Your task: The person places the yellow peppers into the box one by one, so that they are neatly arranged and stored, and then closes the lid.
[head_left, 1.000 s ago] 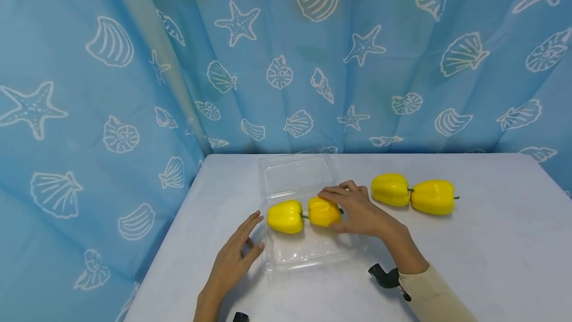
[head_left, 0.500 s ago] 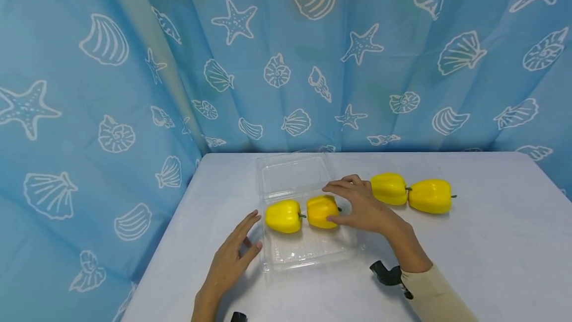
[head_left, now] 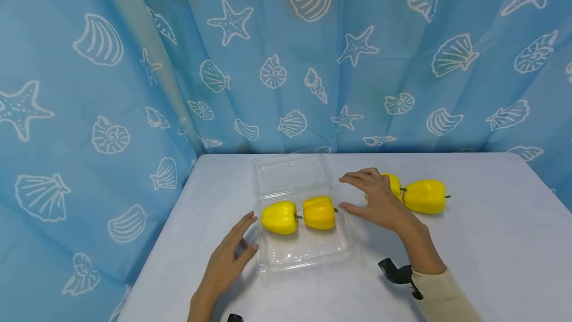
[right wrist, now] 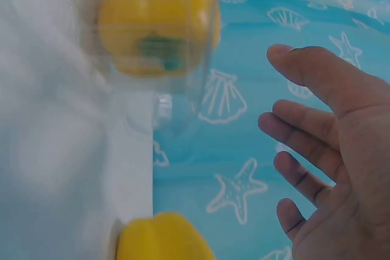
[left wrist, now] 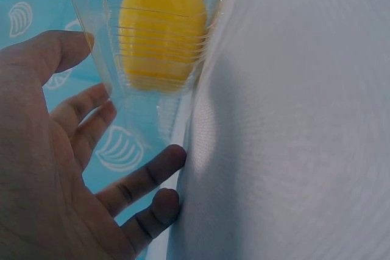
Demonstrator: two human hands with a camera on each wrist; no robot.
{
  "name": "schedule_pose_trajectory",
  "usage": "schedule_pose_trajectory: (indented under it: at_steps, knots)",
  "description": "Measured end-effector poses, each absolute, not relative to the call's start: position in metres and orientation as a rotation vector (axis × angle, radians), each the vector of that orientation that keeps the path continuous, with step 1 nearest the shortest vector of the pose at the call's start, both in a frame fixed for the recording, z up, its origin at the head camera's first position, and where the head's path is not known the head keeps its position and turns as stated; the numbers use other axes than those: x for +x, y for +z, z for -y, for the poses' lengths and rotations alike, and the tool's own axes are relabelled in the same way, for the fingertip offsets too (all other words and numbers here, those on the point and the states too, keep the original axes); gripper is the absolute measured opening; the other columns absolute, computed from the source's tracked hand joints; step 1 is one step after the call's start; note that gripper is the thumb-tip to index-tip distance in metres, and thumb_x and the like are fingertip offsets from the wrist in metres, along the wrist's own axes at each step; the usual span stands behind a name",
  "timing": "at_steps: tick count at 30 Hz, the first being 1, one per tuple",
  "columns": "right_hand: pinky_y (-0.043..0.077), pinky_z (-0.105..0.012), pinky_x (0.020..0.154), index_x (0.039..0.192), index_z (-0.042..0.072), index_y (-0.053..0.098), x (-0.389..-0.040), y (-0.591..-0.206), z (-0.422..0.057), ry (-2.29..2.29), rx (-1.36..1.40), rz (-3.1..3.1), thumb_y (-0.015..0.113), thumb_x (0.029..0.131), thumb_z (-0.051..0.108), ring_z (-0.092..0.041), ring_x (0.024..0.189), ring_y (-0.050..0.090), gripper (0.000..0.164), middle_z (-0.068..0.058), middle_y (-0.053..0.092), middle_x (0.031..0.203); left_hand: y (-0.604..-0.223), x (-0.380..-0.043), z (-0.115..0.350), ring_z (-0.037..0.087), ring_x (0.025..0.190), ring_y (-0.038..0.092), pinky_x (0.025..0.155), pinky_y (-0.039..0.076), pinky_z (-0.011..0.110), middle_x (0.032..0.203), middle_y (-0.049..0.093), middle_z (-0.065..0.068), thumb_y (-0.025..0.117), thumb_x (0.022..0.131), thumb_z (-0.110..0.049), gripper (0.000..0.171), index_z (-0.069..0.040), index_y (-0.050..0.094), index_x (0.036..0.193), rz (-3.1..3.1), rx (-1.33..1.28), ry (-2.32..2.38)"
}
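Two yellow bell peppers lie side by side in an opened clear plastic clamshell container (head_left: 308, 261): a left pepper (head_left: 279, 217) and a slightly more orange right pepper (head_left: 319, 213). My left hand (head_left: 225, 257) is at the container's left side, its fingers spread and fingertips right at the wall. In the left wrist view the near pepper (left wrist: 161, 35) shows through the ribbed plastic. My right hand (head_left: 380, 200) hovers just right of the container, fingers apart and holding nothing. It partly covers one of two more peppers on the table; the other, a yellow pepper (head_left: 424, 196), shows whole.
The container's lid (head_left: 292, 175) lies back behind its base. A white cloth covers the table (head_left: 491, 242). A blue shell-print curtain (head_left: 268, 63) hangs along the back and left edges. A black wrist camera mount (head_left: 396, 272) sits by the right sleeve.
My right hand has let go of the more orange pepper and moved off to the right, away from the container. My left hand has stayed at the container's left side.
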State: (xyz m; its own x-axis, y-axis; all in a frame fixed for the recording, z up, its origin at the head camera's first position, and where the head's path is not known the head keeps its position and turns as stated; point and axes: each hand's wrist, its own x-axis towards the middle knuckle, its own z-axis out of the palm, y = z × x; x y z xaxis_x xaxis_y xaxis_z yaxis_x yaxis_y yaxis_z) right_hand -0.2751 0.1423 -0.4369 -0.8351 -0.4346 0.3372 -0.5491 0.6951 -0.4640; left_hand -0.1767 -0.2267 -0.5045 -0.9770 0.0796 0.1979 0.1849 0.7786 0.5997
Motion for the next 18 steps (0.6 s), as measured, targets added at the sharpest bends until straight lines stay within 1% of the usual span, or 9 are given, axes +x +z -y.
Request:
schedule_pose_trajectory:
  at_steps: [5, 12, 18]
  knots:
    - [0.027, -0.056, 0.094, 0.134, 0.014, 0.063, -0.274, -0.436, -0.154, 0.803, 0.735, 2.684, 0.082, 0.084, 0.029, -0.033, 0.125, 0.039, 0.056, -0.011, 0.058, 0.137, -0.505, -0.177, 0.226, 0.008, 0.089, 0.055, 0.064, 0.045, 0.028, 0.156, 0.029, -0.027, 0.060, 0.098, -0.047, 0.059, -0.042, 0.040, 0.152, 2.807, -0.216, -0.976]
    - [0.024, -0.059, 0.094, 0.134, 0.013, 0.062, -0.272, -0.434, -0.175, 0.810, 0.657, 2.690, 0.081, 0.085, 0.028, -0.035, 0.126, 0.037, 0.054, -0.013, 0.058, 0.137, -0.509, -0.176, 0.227, 0.008, 0.088, 0.055, 0.064, 0.044, 0.027, 0.156, 0.031, -0.026, 0.062, 0.097, -0.045, 0.059, -0.040, 0.041, 0.152, 2.787, -0.244, -0.979]
    - [0.026, -0.057, 0.088, 0.130, 0.011, 0.064, -0.272, -0.437, -0.193, 0.744, 0.572, 2.649, 0.083, 0.083, 0.027, -0.036, 0.122, 0.039, 0.054, -0.013, 0.060, 0.133, -0.508, -0.177, 0.228, 0.005, 0.087, 0.054, 0.065, 0.045, 0.028, 0.157, 0.029, -0.026, 0.061, 0.098, -0.047, 0.059, -0.040, 0.040, 0.153, 2.801, -0.234, -0.958]
